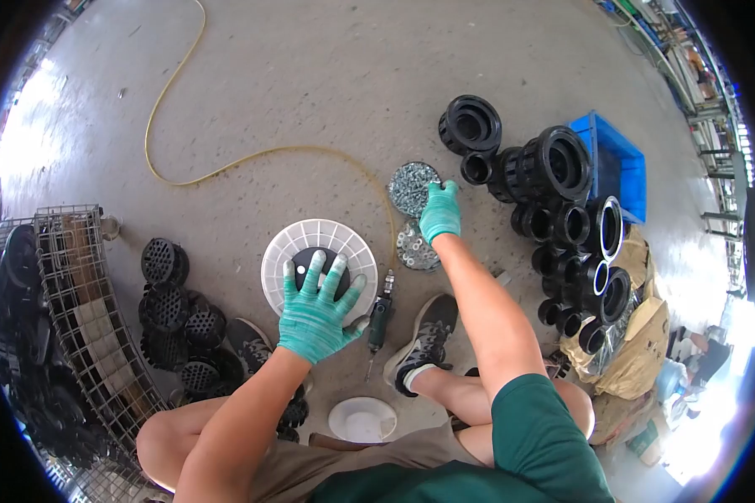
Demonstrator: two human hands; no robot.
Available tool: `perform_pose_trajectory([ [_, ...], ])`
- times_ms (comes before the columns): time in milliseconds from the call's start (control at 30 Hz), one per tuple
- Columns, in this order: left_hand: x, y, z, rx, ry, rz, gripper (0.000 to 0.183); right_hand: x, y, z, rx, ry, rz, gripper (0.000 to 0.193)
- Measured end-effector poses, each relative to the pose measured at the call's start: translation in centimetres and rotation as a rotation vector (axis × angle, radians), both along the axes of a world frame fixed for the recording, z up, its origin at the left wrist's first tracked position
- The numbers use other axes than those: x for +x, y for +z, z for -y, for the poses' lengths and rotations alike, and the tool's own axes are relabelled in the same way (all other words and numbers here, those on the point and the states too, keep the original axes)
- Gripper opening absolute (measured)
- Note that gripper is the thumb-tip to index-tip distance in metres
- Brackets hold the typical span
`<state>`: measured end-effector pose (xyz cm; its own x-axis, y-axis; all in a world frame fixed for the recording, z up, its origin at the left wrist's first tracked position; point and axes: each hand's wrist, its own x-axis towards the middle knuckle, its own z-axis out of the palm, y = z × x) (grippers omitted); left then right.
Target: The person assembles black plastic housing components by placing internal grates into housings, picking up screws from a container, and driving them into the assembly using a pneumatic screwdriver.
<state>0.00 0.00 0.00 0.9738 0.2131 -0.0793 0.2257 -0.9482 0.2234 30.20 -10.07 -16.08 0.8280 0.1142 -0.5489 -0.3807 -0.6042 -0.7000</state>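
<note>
Black disc (305,258) beneath your spread left hand (317,310)

The disc sat on a round white gridded plate (277,251), just left of the frame's centre, and your left hand lay over it, fingers fanned wide. Your right hand (441,211), upper right of centre, was at the edge of a round heap of small metal fasteners (410,186), its fingers drawn together; whether they held anything, I could not tell. Below that heap sat a cluster of washers (415,249). A power screwdriver (379,323) lay beside the plate, near your shoe (432,335). Black round fittings (554,163) crowded the right of the frame, beside a blue crate (635,189).
</note>
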Motion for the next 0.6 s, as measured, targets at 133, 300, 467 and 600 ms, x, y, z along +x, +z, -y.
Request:
perform_pose_trajectory([
  [133, 0.1, 0.3, 0.1, -0.004, 0.010, -0.029, 0.072, -2.5, 0.1, 0.0, -0.121, 0.270, 0.162, 0.053],
  [300, -0.3, 0.2, -0.1, -0.024, 0.017, 0.000, 0.071, -5.9, 2.1, -1.1, -0.010, 0.118, -0.007, 0.045],
  [467, 0.2, 0.0, 0.1, -0.001, -0.001, 0.017, 0.071, -6.6, 0.1, 3.5, -0.137, 0.562, 0.589, 0.038],
  [600, -0.2, -0.6, 0.2, 0.032, 0.004, 0.041, 0.070, -8.9, 1.6, 6.2, -0.431, 0.515, 0.312, 0.040],
])
